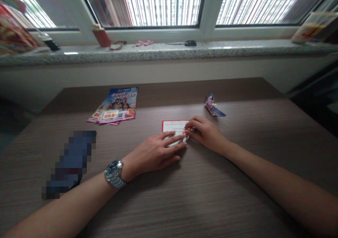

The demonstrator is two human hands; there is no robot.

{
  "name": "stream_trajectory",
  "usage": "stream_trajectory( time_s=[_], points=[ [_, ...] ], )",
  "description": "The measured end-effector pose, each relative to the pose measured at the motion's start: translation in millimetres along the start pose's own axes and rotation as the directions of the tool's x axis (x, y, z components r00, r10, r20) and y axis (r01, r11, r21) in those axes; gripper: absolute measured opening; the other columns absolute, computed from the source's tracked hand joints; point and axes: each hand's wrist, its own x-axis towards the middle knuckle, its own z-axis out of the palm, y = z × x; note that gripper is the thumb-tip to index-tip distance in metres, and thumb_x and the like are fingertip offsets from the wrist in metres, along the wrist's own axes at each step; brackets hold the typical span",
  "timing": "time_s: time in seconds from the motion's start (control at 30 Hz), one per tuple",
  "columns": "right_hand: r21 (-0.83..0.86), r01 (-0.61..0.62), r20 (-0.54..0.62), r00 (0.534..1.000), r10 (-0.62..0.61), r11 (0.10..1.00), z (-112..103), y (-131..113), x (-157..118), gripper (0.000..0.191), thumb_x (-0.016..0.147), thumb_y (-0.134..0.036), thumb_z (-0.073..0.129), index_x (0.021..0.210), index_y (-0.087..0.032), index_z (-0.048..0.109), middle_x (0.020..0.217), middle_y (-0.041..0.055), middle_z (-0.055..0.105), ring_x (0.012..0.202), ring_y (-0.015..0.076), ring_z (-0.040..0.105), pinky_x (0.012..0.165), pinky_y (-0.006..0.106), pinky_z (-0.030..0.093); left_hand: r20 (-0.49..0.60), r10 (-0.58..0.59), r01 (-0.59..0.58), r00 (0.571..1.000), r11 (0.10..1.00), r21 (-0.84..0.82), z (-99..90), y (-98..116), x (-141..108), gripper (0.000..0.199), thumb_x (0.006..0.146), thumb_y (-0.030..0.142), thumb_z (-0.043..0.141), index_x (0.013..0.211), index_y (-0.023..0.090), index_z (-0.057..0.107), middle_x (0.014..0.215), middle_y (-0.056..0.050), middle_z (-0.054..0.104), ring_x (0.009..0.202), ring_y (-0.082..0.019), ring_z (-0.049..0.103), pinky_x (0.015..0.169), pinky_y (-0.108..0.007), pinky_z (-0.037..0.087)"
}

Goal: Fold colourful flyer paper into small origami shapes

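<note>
A small white sheet of paper with a red edge and printed lines (173, 126) lies on the brown table in front of me. My left hand (157, 150) rests flat over its lower part, fingers stretched out to the right, with a metal watch (114, 173) on the wrist. At the sheet's right side, my right hand (203, 132) pinches its edge between thumb and fingers, where a bit of coloured print shows. Beyond the right hand stands a folded paper piece (213, 106) in blue and pink print.
Printed flyers (120, 104) lie stacked at the back left. A pixelated dark blue object (72, 162) is beside my left forearm. On the granite windowsill (148, 55) are scissors (190, 43), a red container (101, 36), pink pieces (144, 43) and a dark-capped bottle (50, 42).
</note>
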Motion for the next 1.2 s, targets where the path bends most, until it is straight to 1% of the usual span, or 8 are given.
stream_trajectory(
  time_s=[0.1,0.2,0.43,0.63,0.8,0.97,1.1,1.2],
  points=[
    [0.013,0.015,-0.009,1.0,-0.014,1.0,-1.6,-0.6,-0.4,0.009,0.099,-0.027,0.061,0.1,-0.019,0.065,0.096,0.0083,0.067,0.091,0.0226,0.063,0.08,0.036,0.05,0.002,-0.013,0.013,1.0,1.0,0.006,-0.5,0.9,0.7,0.045,0.104,0.037,0.049,0.147,0.022,0.05,0.156,-0.008,0.047,0.135,-0.03,0.053,0.107,-0.047,0.053],
    [0.032,0.033,-0.019,0.999,-0.032,0.999,-4.3,-1.5,-1.9,0.011,0.1,-0.027,0.059,0.104,-0.02,0.066,0.1,0.0096,0.068,0.094,0.0233,0.065,0.083,0.037,0.052,0.003,-0.026,0.026,1.0,1.0,0.001,-0.7,1.3,1.5,0.046,0.104,0.038,0.049,0.147,0.021,0.05,0.151,-0.008,0.054,0.134,-0.03,0.055,0.105,-0.047,0.054],
    [0.04,0.085,-0.011,0.996,-0.085,0.996,-7.1,0.0,-7.4,0.023,0.102,-0.029,0.056,0.12,-0.021,0.067,0.112,0.0131,0.069,0.106,0.0261,0.067,0.09,0.044,0.056,-0.018,-0.027,0.027,0.999,1.0,-0.005,-2.1,2.2,3.0,0.044,0.104,0.038,0.049,0.143,0.018,0.054,0.145,-0.011,0.059,0.132,-0.029,0.056,0.105,-0.046,0.055],
    [0.042,0.086,-0.017,0.996,-0.086,0.995,-10.2,-0.2,-10.2,0.025,0.102,-0.026,0.056,0.124,-0.021,0.066,0.117,0.0135,0.069,0.109,0.025,0.067,0.093,0.042,0.057,-0.015,-0.029,0.029,0.999,1.0,-0.007,-2.0,2.6,3.2,0.045,0.104,0.036,0.05,0.143,0.016,0.054,0.142,-0.012,0.061,0.131,-0.03,0.057,0.106,-0.046,0.054],
    [-0.032,0.152,0.043,0.988,-0.151,0.988,-11.9,1.6,-13.1,0.026,0.102,-0.027,0.055,0.125,-0.022,0.067,0.124,0.0135,0.068,0.116,0.0264,0.065,0.095,0.045,0.056,-0.005,-0.046,0.046,0.999,0.999,-0.014,-2.2,3.1,2.5,0.045,0.104,0.036,0.05,0.145,0.017,0.053,0.143,-0.014,0.059,0.133,-0.029,0.056,0.109,-0.046,0.052],
    [-0.084,0.169,0.109,0.981,-0.159,0.982,-8.9,4.8,-13.7,0.03,0.102,-0.027,0.055,0.13,-0.026,0.066,0.133,0.0113,0.067,0.125,0.0279,0.062,0.103,0.05,0.053,-0.003,-0.061,0.061,0.998,0.998,-0.011,-3.9,3.5,2.9,0.044,0.103,0.035,0.051,0.143,0.017,0.055,0.146,-0.017,0.055,0.132,-0.031,0.056,0.109,-0.046,0.052],
    [-0.087,0.188,0.145,0.974,-0.174,0.978,-7.3,6.8,-12.7,0.032,0.102,-0.027,0.055,0.132,-0.025,0.065,0.135,0.0103,0.067,0.13,0.0279,0.059,0.108,0.051,0.05,-0.025,-0.039,0.038,0.999,0.999,-0.027,-0.5,2.2,2.5,0.045,0.103,0.035,0.052,0.144,0.016,0.053,0.147,-0.015,0.055,0.136,-0.03,0.053,0.111,-0.045,0.05],
    [-0.088,0.19,0.152,0.973,-0.175,0.978,-7.0,7.4,-12.1,0.033,0.102,-0.027,0.055,0.133,-0.026,0.064,0.136,0.0101,0.066,0.131,0.028,0.059,0.108,0.052,0.05,-0.039,-0.034,0.033,0.999,0.999,-0.04,2.1,1.3,1.7,0.046,0.102,0.036,0.054,0.144,0.017,0.052,0.145,-0.013,0.059,0.134,-0.029,0.056,0.108,-0.046,0.052]
  ],
)
